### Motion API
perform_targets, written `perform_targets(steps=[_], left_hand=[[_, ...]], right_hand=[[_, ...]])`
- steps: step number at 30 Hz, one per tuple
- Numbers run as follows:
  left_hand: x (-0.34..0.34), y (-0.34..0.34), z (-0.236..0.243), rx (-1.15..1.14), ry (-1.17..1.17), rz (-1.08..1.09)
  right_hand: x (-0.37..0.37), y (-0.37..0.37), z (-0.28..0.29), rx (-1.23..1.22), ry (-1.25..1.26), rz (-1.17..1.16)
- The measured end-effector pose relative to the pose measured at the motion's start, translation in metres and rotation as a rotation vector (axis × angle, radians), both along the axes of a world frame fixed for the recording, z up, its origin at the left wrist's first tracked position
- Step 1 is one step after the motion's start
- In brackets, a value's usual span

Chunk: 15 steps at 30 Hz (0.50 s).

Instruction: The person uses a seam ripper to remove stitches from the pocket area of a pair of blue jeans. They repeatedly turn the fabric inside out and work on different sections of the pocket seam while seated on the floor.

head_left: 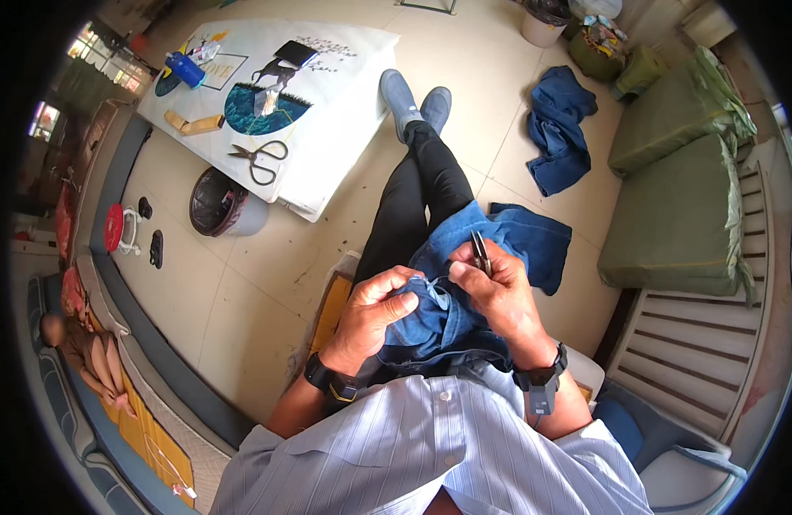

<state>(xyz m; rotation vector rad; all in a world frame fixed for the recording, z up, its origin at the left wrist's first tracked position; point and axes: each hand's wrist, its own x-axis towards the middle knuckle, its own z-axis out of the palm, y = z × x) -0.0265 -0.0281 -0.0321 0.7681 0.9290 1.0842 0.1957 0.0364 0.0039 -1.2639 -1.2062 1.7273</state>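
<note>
While I sit with my legs stretched out, the head view shows the blue denim garment bunched across my lap, which I judge serves as a work surface and keeps the cloth near my eyes. My left hand pinches a pale, frayed edge of it between thumb and fingers, probably to hold that spot taut. My right hand is closed round small metal snips, their blades pointing away from me, likely so that my fingertips can work the cloth without putting them down; whether those fingertips also grip denim I can't tell.

Beyond my knees to the left stands a low table under a printed white cover, with black scissors on it and a waste bin beside it. Another denim piece lies on the floor to the right, short of the green cushions. Someone sits on the sofa far left. Nothing seems to block my hands except the garment's own folds, which hide part of my fingers' work.
</note>
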Motion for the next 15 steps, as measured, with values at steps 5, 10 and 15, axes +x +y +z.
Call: perform_targets(steps=[5, 10, 15], left_hand=[[0.007, 0.0, 0.003, -0.133, -0.139, 0.127], [0.009, -0.003, -0.013, -0.138, -0.216, 0.206], [0.006, -0.004, -0.024, -0.187, -0.297, 0.238]], right_hand=[[0.005, -0.008, 0.013, -0.072, 0.046, 0.079], [0.006, -0.012, 0.001, -0.022, 0.024, 0.134], [0.001, -0.019, -0.023, -0.086, 0.075, 0.134]])
